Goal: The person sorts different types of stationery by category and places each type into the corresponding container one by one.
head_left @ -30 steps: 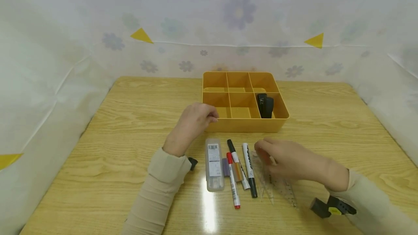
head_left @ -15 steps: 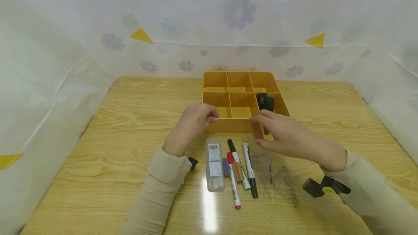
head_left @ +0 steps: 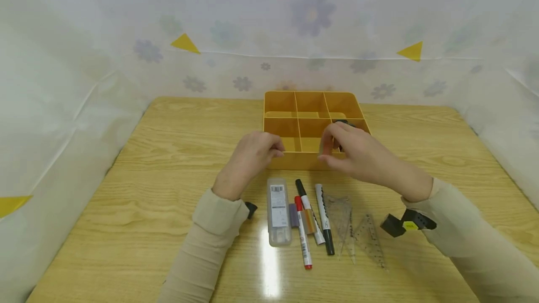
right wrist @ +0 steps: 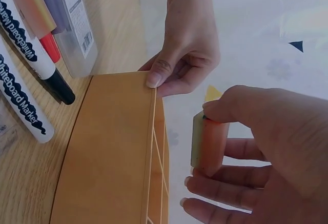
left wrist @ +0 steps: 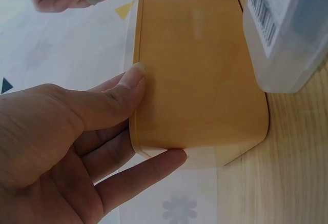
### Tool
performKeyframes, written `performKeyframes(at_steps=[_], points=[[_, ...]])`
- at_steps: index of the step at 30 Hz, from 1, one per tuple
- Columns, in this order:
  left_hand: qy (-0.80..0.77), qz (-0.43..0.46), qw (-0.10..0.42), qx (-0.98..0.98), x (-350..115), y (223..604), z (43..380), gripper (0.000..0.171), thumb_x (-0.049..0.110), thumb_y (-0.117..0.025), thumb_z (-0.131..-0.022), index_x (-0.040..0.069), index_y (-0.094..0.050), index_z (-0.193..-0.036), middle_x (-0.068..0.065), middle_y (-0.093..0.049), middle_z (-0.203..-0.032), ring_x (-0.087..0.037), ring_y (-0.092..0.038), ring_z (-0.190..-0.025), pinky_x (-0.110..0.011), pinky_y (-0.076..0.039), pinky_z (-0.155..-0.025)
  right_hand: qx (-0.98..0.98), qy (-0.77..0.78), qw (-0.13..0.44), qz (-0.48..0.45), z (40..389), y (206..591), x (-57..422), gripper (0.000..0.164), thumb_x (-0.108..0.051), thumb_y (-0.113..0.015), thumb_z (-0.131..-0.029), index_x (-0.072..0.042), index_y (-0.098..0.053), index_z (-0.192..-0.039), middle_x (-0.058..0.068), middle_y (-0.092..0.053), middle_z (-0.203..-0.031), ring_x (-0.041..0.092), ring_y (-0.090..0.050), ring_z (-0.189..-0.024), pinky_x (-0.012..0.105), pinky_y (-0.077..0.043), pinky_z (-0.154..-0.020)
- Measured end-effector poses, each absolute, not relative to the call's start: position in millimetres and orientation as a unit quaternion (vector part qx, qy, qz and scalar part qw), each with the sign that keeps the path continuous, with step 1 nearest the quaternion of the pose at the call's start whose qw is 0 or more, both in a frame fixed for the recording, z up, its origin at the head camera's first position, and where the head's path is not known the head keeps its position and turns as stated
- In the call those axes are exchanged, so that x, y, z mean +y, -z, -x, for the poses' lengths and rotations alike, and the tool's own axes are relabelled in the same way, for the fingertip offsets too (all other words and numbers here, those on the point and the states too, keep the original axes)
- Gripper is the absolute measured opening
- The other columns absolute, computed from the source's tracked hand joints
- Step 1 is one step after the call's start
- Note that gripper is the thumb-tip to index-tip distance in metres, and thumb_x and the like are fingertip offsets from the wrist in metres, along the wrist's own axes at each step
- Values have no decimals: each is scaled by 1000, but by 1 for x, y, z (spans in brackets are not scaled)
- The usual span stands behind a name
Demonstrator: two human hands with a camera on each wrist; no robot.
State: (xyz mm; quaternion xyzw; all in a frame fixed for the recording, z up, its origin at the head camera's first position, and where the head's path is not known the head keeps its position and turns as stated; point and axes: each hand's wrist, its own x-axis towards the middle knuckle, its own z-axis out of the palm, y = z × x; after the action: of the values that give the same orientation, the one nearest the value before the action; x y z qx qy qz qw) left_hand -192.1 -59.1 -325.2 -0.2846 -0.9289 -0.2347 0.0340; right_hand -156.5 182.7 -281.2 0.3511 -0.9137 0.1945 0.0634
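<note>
My left hand [head_left: 251, 160] grips the front left rim of a yellow divided organizer [head_left: 294, 161]; in the left wrist view its thumb [left wrist: 134, 78] lies on the outer wall. In my right hand [head_left: 364, 158] a small block [right wrist: 211, 144], orange on one face and pale green on another, is pinched between thumb and fingers. The block's exact kind cannot be told. That hand hovers over the organizer's front edge, near the middle and right compartments. Behind it, a black stapler-like object [head_left: 340, 121] in the front right compartment is mostly hidden.
Before the organizer lie a translucent plastic case [head_left: 278, 228], a red marker [head_left: 304, 242], two black-and-white whiteboard markers, a purple block [head_left: 293, 215] and an orange-yellow block [head_left: 309, 222]. Clear set squares [head_left: 372, 242] lie to their right. A patterned sheet hangs behind the table.
My right hand has lifted the small block from beside the set squares and carried it up and forward to the organizer's front edge. The left hand stays on the rim.
</note>
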Motion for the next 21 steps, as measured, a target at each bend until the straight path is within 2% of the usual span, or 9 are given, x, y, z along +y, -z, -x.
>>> performKeyframes(at_steps=[15,21], points=[[240,283,34,-928,-59,325,191,4,21,-66,-84,17,-68,-84,6,-66,-83,-5,-54,-72,-23,-48,-69,-928,-187,73,-313,184,296,183,19,-24,-63,-85,-15,-48,-91,-2,-50,-82,12,-45,-71,31,-42,-61],[242,282,35,-928,-59,325,191,4,21,-66,-84,17,-68,-83,6,-66,-83,-5,-54,-72,-23,-48,-70,-927,-192,75,-312,193,303,178,22,-23,-66,-83,-13,-48,-90,0,-50,-82,16,-46,-73,32,-42,-63]])
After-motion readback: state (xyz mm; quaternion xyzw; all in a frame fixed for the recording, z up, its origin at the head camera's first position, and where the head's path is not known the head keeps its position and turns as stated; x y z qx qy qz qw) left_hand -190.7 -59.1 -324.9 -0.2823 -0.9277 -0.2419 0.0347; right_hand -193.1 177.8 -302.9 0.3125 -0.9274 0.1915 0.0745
